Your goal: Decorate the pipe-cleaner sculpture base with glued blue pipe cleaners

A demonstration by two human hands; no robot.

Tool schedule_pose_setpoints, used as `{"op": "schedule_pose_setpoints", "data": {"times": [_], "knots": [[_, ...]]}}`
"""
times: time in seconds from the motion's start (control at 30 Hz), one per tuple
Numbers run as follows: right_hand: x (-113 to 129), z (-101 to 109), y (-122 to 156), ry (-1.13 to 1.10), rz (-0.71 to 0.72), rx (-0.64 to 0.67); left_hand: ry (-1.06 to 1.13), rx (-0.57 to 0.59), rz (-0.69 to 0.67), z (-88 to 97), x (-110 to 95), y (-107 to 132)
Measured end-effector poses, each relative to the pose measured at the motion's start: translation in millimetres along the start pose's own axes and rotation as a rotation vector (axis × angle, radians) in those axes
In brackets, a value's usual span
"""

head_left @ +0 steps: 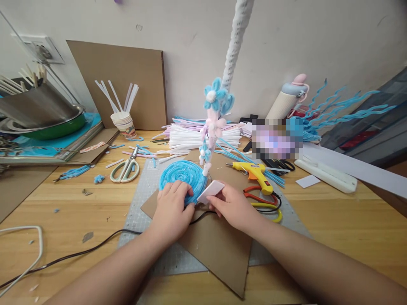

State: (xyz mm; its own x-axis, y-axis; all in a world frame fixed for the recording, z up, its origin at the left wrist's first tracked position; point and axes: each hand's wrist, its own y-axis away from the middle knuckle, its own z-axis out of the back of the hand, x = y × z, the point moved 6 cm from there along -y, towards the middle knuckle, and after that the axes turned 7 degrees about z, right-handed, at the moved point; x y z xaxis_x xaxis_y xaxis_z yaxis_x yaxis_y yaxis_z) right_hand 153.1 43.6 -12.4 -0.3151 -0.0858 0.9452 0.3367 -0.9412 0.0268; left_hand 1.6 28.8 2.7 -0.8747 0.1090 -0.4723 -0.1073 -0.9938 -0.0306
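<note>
A round blue pipe-cleaner disc (182, 174) lies on a brown cardboard sheet (219, 250). From its right edge a stem of pink and blue pipe-cleaner flowers (212, 123) rises upright. My left hand (171, 207) presses down on the disc's near edge, fingers curled over it. My right hand (233, 205) pinches a small white card (210, 191) and holds its edge against the disc's right side.
A yellow glue gun (254, 173) and red-handled scissors (262, 199) lie to the right on the grey cutting mat (140, 199). Pale scissors (125, 169), a paper cup (123, 122), a bundle of white pipe cleaners (190, 140) and a black cable (79, 254) surround the work.
</note>
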Motion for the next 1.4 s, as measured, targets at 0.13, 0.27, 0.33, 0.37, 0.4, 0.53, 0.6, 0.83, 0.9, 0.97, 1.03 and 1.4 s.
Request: {"op": "schedule_pose_setpoints", "data": {"times": [0.13,0.27,0.33,0.37,0.4,0.53,0.6,0.83,0.9,0.97,1.03,1.4], "knots": [[-5,-9,-9,-0.137,-0.089,0.039,-0.013,-0.006,0.002,-1.1,1,0],[-5,-16,-13,-0.182,-0.094,0.085,-0.03,-0.015,0.006,0.4,0,0],[-4,-14,-14,-0.163,-0.08,0.055,-0.033,-0.013,0.009,1.3,-1,0],[-4,-11,-14,-0.137,-0.071,0.022,-0.03,-0.011,0.008,1.5,-1,0],[-3,-7,-15,-0.106,-0.061,-0.02,-0.026,-0.005,0.007,1.4,-1,0],[-1,-1,-15,-0.096,-0.04,-0.067,-0.023,0.01,0.004,-0.3,0,0],[-1,-6,-15,-0.138,-0.032,-0.012,-0.03,0.01,0.01,-1.2,1,0],[-7,5,-15,-0.021,0.027,-0.139,-0.039,0.01,0.018,-0.9,1,-1],[-6,4,-14,-0.074,0.023,-0.112,-0.041,0.012,0.02,-0.8,1,-1],[-7,-3,-13,-0.133,-0.005,-0.027,-0.039,0.009,0.024,-0.7,0,-1],[-8,-6,-15,-0.123,-0.011,0.002,-0.04,0.009,0.027,-0.7,0,-1],[8,16,7,0.369,0.086,0.353,-0.023,0.015,0.006,-0.7,2,-1]]}}
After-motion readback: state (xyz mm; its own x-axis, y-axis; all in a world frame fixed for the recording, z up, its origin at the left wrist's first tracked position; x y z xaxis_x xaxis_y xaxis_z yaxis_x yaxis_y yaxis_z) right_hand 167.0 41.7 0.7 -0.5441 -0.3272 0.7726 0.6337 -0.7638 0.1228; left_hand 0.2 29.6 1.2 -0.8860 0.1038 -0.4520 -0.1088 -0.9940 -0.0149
